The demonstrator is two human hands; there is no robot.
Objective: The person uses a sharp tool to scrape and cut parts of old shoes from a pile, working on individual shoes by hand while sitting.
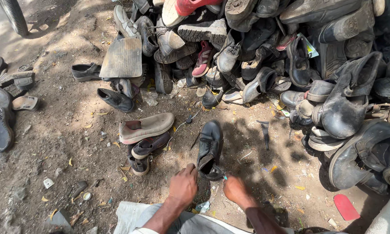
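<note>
One black lace-up shoe (209, 149) lies on the dirt ground (60, 143) just in front of the person, its toe pointing away and its heel toward the two hands. The left hand (184, 185) rests beside the heel opening, fingers curled down; it touches the shoe's rim, but whether it really grips it cannot be told from this angle. The right hand (235, 190) is at the other side of the heel, near a small green-blue piece; its fingers are bent under and mostly hidden, so its grasp also cannot be told.

To the left of the black shoe there are three separate shoes close together: one tan slip-on (146, 127), one dark flat shoe (149, 145) and one small shoe (139, 165) below it. One grey worn sole board (123, 57) leans at the edge of the big pile of old shoes (290, 56), which has too many to count and is cut off at the top and right. One red insole (345, 207) lies at lower right. At far left, about five dark sandals (4, 99) are partly cut by the frame. A wheel (14, 16) shows only in part.
</note>
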